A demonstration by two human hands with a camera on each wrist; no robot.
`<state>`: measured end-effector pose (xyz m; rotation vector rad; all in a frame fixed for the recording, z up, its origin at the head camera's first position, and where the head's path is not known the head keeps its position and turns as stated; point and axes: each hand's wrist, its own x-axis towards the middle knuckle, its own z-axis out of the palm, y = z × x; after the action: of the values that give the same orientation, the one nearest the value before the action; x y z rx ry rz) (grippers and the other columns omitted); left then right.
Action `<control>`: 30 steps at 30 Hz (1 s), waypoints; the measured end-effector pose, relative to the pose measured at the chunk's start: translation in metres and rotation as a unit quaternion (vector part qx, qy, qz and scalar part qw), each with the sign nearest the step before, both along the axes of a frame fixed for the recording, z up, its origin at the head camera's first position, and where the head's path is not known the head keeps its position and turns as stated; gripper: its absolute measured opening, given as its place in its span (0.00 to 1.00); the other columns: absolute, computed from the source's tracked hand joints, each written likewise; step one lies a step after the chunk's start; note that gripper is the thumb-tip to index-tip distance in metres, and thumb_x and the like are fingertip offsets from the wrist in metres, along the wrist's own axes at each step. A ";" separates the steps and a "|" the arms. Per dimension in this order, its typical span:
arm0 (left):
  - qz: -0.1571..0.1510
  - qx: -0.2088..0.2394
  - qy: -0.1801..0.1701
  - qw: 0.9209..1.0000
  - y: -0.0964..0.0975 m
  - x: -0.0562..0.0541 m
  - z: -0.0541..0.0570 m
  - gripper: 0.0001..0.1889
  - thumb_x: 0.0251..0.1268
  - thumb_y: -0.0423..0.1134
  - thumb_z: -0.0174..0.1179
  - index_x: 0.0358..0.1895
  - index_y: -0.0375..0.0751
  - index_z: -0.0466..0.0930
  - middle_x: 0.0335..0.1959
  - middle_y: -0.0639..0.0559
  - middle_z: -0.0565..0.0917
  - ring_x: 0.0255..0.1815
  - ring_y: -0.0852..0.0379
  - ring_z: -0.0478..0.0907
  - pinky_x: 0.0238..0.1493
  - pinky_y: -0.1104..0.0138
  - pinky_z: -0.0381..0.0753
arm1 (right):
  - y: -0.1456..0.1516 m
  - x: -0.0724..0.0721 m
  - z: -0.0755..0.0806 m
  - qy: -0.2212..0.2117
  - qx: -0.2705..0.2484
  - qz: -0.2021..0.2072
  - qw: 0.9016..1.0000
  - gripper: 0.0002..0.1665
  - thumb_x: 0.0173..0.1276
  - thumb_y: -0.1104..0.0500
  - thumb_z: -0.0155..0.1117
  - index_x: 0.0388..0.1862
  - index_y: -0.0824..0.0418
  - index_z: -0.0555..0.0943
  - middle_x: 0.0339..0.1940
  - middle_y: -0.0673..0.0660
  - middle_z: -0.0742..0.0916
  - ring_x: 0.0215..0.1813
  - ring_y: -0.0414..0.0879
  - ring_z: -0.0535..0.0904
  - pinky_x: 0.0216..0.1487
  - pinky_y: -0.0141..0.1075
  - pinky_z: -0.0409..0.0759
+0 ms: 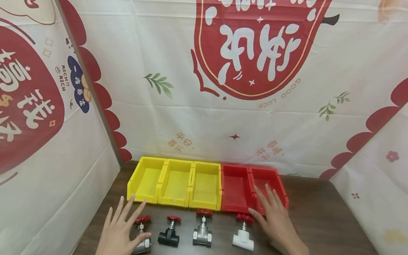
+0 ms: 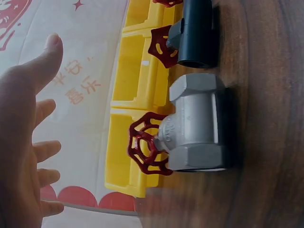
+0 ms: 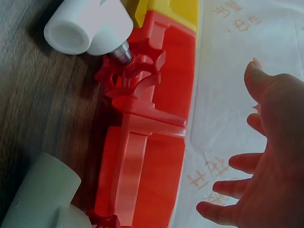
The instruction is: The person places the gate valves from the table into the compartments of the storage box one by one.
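My left hand (image 1: 119,226) is spread with straight fingers above a metal valve (image 2: 197,123) with a red handwheel, holding nothing. On the right, my right hand (image 1: 275,219) also has its fingers spread, overlapping the front of the red bins in the head view. A white valve (image 1: 243,239) with a red handwheel lies just left of it. Between the hands lie a black valve (image 1: 170,235) and another metal valve (image 1: 202,232). Partly hidden under the right hand is a pale grey-green valve (image 3: 42,194), its body cut off in the right wrist view.
Behind the valves stands a row of three yellow bins (image 1: 173,204) and two red bins (image 1: 236,209), set side by side on the dark wooden table (image 1: 322,216). Printed white cloth (image 1: 191,117) hangs behind the table and along both sides.
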<state>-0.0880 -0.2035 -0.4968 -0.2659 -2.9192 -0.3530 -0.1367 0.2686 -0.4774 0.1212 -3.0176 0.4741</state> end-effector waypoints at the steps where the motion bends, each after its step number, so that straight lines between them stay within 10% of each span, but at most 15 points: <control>1: 0.003 0.005 -0.004 1.000 0.000 0.001 -0.001 0.45 0.51 0.76 0.52 0.73 0.63 0.59 0.74 0.43 0.56 0.72 0.32 0.46 0.65 0.34 0.33 | 0.000 -0.002 -0.001 0.002 0.000 0.002 1.000 0.58 0.53 0.31 0.67 0.78 0.41 0.50 0.77 0.63 0.52 0.72 0.69 0.47 0.54 0.74 0.58; 21: 0.032 0.011 -0.002 0.999 -0.006 0.016 -0.031 0.40 0.47 0.73 0.60 0.67 0.65 0.68 0.63 0.40 0.69 0.60 0.32 0.67 0.43 0.34 0.70 | 0.008 -0.041 -0.025 -0.065 -0.040 0.023 0.997 0.53 0.57 0.30 0.62 0.77 0.38 0.51 0.77 0.61 0.53 0.71 0.68 0.55 0.51 0.68 0.70; 30: 0.071 0.046 -0.130 0.988 0.001 0.030 -0.040 0.45 0.43 0.80 0.53 0.67 0.63 0.68 0.63 0.38 0.67 0.56 0.32 0.69 0.44 0.35 0.69 | 0.005 -0.052 -0.035 -0.097 -0.060 0.028 0.993 0.53 0.59 0.32 0.63 0.77 0.39 0.49 0.77 0.62 0.52 0.68 0.67 0.60 0.51 0.64 0.72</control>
<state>-0.0580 -0.2023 -0.5366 0.0023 -3.1400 -0.5351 -0.1883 0.2737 -0.5126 0.1598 -3.1690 0.7117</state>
